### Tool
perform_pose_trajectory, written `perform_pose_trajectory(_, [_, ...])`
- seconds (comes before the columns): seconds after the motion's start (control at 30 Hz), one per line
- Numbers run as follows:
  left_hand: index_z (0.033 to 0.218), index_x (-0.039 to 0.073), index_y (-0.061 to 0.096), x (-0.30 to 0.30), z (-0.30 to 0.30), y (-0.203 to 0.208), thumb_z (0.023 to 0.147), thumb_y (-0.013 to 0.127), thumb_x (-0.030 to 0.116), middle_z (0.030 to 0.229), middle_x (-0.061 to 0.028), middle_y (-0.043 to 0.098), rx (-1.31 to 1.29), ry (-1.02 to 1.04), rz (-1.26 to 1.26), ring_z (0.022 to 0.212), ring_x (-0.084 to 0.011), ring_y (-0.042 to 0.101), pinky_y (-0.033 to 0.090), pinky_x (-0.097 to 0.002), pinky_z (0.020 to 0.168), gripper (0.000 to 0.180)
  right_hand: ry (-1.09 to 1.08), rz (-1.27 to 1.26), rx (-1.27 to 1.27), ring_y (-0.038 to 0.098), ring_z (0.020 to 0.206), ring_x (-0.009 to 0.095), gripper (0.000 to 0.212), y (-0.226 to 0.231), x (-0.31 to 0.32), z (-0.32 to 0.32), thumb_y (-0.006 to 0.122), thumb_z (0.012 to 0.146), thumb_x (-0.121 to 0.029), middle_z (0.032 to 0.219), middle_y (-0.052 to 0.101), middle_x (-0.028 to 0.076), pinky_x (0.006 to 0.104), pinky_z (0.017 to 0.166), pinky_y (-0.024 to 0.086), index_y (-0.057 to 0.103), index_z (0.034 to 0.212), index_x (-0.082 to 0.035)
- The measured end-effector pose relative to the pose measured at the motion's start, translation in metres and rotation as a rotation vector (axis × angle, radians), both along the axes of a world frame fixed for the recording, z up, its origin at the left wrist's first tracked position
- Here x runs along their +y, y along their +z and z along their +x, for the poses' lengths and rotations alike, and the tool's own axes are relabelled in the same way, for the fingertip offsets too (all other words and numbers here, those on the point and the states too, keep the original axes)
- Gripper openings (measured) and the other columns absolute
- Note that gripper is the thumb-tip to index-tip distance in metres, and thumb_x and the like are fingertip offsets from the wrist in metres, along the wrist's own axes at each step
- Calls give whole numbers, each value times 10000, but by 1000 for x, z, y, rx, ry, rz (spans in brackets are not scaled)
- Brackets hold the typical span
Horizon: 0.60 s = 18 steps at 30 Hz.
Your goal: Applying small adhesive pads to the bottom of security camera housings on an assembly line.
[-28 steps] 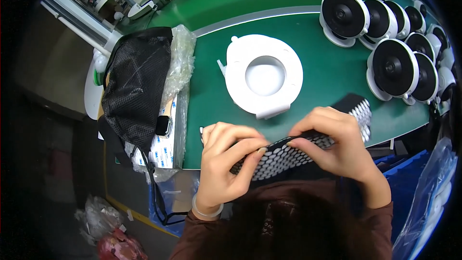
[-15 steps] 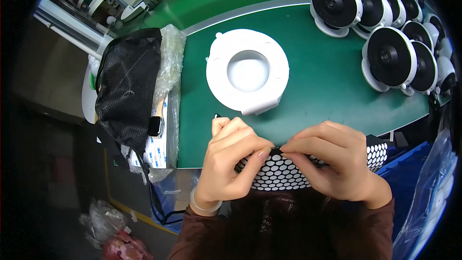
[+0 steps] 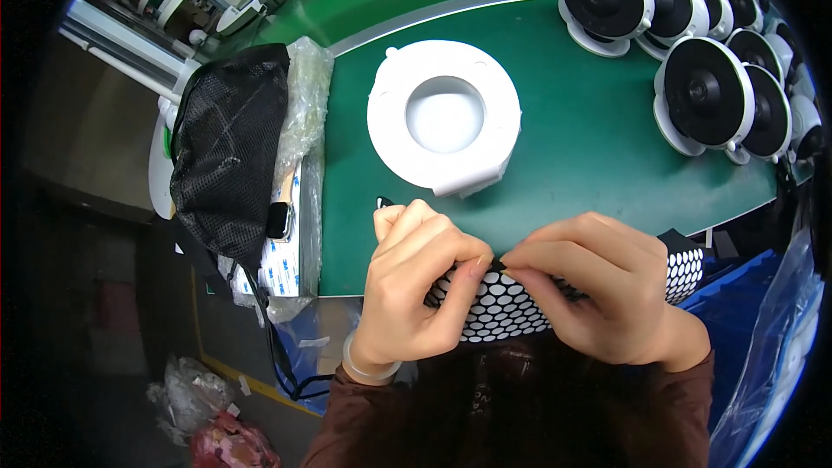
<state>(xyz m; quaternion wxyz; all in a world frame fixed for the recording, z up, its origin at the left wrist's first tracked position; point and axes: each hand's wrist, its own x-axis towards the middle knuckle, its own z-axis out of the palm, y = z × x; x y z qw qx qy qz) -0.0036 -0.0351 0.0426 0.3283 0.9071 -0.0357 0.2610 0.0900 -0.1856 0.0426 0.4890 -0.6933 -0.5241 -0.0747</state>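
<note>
Both hands are together at the table's near edge, over a black sheet (image 3: 507, 310) covered in rows of white round dots. My left hand (image 3: 416, 286) pinches the sheet's upper edge between thumb and forefinger. A small dark-tipped object (image 3: 383, 202) pokes out past its curled fingers; its kind does not show. Close beside it, my right hand (image 3: 598, 286) pinches the same edge, fingertips almost touching the left ones. Whatever lies between the fingertips is too small to make out. Beyond the hands, a white ring-shaped housing (image 3: 381, 113) lies on the green table (image 3: 572, 139).
Several white devices with round black faces (image 3: 704, 87) stand at the far right. To the left are a black mesh bag (image 3: 230, 147), bubble wrap (image 3: 305, 113) and a smartwatch (image 3: 279, 220). A blue bin (image 3: 737, 308) with clear plastic is at the lower right.
The view has shifted slightly, so the housing and devices sit a little higher. My fingertips have drawn slightly closer together on the sheet's edge.
</note>
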Motion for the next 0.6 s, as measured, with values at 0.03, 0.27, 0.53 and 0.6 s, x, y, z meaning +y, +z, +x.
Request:
perform_pose_trajectory(0.03, [697,61,550,0,0,0,663,580,-15,609,-12,463,-10,4,12,565,-176,380,249,-294,614,89,-4,1,-28,553,568,177,202,0,0,0,678,603,51,723,603,57,251,482,425,624,774,-43])
perform_pose_trajectory(0.27, [701,53,556,-8,0,2,674,600,-19,619,-20,487,-24,83,-58,559,-182,394,261,-292,596,88,-74,-12,-160,539,554,175,145,5,3,0,647,634,-53,703,548,23,274,472,428,575,760,-67])
perform_pose_trajectory(0.53, [704,56,547,-9,-4,4,682,609,-13,607,-18,480,-15,154,16,570,-196,414,274,-297,608,95,64,-227,-4,592,649,238,187,20,6,7,647,618,56,729,598,85,289,558,461,587,767,-40])
perform_pose_trajectory(0.6, [721,58,571,-6,-6,-2,713,598,32,766,-58,507,53,243,-35,627,-186,420,292,-298,616,38,67,-169,42,600,678,239,180,26,6,7,638,623,62,747,605,93,291,592,469,586,765,-35])
